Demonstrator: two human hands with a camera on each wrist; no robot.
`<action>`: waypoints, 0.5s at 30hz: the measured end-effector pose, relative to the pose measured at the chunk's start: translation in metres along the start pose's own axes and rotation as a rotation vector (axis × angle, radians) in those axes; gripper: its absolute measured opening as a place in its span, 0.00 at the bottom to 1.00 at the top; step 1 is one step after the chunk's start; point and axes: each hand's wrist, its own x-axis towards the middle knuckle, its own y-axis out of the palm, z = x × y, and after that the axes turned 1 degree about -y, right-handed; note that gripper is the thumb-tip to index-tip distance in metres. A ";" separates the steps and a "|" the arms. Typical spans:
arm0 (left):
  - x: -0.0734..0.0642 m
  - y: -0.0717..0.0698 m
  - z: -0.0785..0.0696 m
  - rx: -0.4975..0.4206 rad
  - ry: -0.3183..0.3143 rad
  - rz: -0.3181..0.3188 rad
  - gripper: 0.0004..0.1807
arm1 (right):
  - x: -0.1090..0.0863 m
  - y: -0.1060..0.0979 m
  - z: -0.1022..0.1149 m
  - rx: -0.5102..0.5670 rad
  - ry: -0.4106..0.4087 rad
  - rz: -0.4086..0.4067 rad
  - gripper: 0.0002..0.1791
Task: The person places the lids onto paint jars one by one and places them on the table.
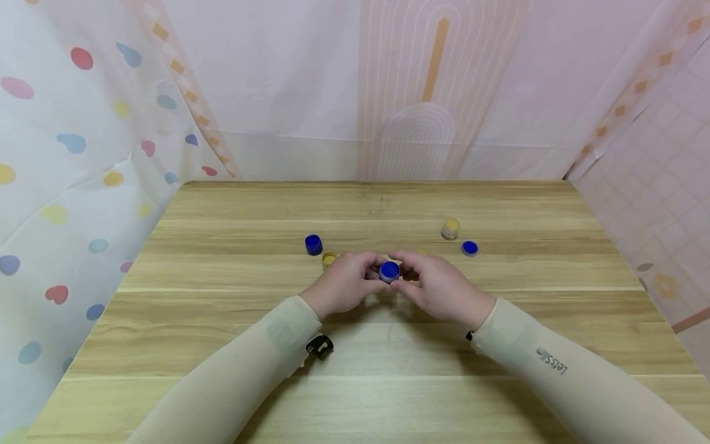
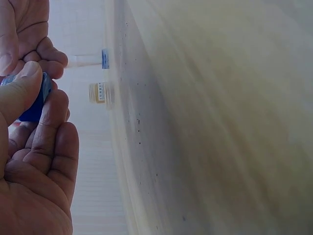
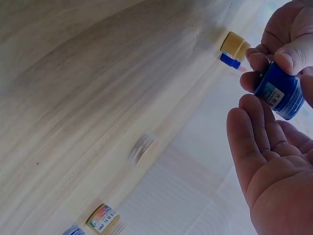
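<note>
Patterned cloth (image 1: 266,80) behind, wood-grain desk (image 1: 360,382) below, two beige sleeves (image 1: 233,376) reaching in from my end. Left hand (image 1: 344,283): grip narrow, thumb and fingers holding a labelled blue jar (image 1: 389,270), raised off the desk between both hands. Right hand (image 1: 440,287): grip wider, fingers mostly straight, thumb tip at the jar; I can't tell how firmly it touches. On the desk I get a dark blue jar (image 1: 313,245) and, partly behind the left hand, a yellow jar (image 1: 329,259). Far right: a labelled yellowish jar (image 1: 451,229), near a flat blue lid (image 1: 469,248).
</note>
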 end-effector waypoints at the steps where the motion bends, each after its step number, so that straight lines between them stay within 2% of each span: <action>1: 0.000 0.000 0.000 0.001 0.001 0.000 0.14 | 0.000 0.000 0.000 -0.002 0.000 -0.001 0.26; 8: 0.000 0.001 0.000 -0.006 0.010 0.001 0.14 | 0.000 0.001 0.000 -0.014 -0.033 -0.027 0.20; 12: 0.000 0.001 0.000 -0.005 0.014 -0.001 0.13 | 0.000 0.002 0.000 -0.008 0.011 -0.024 0.15; 15: 0.000 0.001 0.000 -0.004 0.014 -0.001 0.12 | 0.001 0.003 0.000 -0.008 0.044 -0.017 0.16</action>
